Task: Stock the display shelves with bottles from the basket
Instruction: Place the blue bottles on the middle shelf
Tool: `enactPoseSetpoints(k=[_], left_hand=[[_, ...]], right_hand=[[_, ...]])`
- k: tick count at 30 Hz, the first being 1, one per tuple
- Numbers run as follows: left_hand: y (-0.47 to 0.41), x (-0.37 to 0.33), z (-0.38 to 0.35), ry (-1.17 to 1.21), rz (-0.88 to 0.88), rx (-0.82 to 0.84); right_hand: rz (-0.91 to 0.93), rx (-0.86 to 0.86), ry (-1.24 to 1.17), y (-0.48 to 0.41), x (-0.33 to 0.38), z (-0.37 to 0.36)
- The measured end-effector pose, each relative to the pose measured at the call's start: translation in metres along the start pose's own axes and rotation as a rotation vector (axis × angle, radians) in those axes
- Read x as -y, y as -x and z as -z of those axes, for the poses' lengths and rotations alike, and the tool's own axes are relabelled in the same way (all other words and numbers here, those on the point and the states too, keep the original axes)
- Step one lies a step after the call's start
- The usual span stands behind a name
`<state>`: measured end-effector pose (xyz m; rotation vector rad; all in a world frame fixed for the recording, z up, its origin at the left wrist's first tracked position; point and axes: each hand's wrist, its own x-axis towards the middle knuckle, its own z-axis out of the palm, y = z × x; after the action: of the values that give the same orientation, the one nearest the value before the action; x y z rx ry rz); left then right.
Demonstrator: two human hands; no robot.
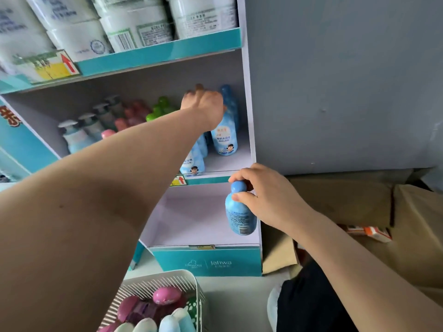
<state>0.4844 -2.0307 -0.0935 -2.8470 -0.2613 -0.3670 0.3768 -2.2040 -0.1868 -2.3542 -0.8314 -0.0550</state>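
Observation:
A white and teal display shelf (211, 179) stands against the wall. My left hand (203, 104) reaches deep into the middle shelf and grips the top of a blue bottle (224, 137) standing at the right end, next to other blue bottles (194, 161). My right hand (261, 195) holds a second blue bottle (238, 216) by its neck, in front of the shelf's right edge at the level of the bare lower shelf. A white slatted basket (153, 281) at the bottom holds several pink, white and pale blue bottles.
Pump bottles (74, 135), pink bottles (134, 113) and green bottles (160, 106) fill the middle shelf's left part. White packs (134, 22) crowd the top shelf. Cardboard boxes (359, 202) lie to the right beside a grey wall (347, 80).

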Motion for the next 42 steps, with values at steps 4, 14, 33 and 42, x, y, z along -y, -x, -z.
enactPoseSetpoints(k=[4,14,33,42], left_hand=[[-0.003,0.0,-0.003,-0.006,0.001,-0.004],[0.037,0.014,0.004,0.168,-0.075,-0.253],[0.177,0.117,-0.024,0.383,0.081,-0.152],[0.201,0.152,-0.063,0.309,0.104,0.159]], right_hand=[[0.0,0.004,-0.03,-0.004,0.0,-0.005],[-0.005,-0.039,0.051,-0.009,0.009,-0.015],[-0.089,-0.317,0.408,-0.079,0.095,0.04],[-0.201,-0.317,0.56,-0.123,0.092,0.033]])
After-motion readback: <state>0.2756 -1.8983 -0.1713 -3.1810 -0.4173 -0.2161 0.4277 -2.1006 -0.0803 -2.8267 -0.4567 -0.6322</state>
